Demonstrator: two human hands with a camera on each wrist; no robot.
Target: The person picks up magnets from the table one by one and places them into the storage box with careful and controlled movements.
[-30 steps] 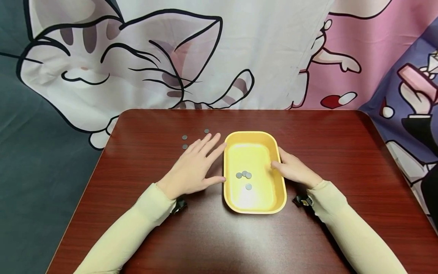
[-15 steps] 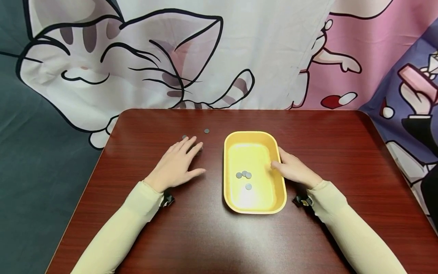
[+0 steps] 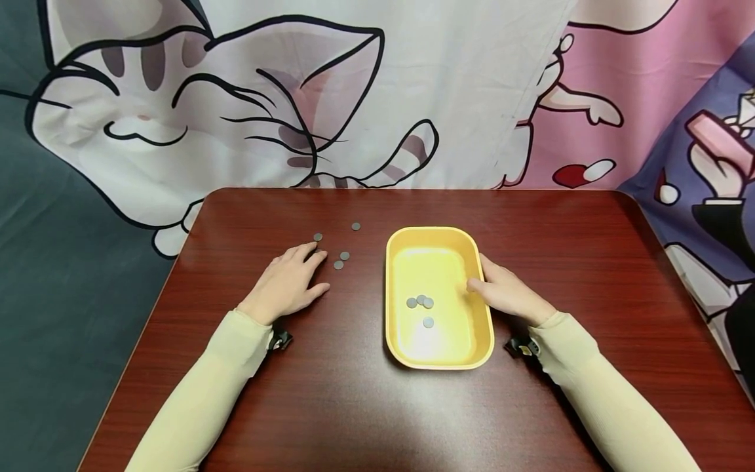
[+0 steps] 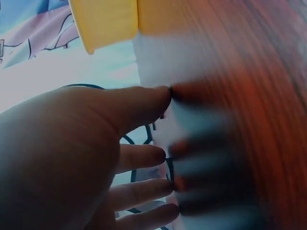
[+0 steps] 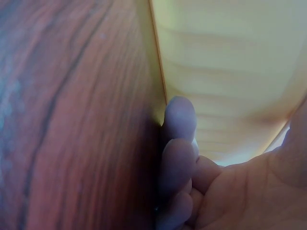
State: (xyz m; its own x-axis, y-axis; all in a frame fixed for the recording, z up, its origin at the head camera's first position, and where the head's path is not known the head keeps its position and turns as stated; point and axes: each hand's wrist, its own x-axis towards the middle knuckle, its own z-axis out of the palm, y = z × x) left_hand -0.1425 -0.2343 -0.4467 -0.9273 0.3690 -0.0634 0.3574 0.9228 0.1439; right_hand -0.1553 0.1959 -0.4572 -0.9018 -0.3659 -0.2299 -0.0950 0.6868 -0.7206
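Right grip [image 3: 510, 290] on tray [image 3: 435, 270], right side

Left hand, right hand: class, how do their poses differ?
The left hand is spread, palm down, beside grey discs; the right hand grips the yellow tray. The left hand's thumb is clear of the tray; the right hand's overlaps it. Both emerge from pale sleeves.

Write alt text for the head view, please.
A person's right grip holds the right rim of a yellow tray containing four small grey discs. The left grip, palm down, is beside more discs on a reddish-brown table. Behind it hangs cartoon-print cloth.
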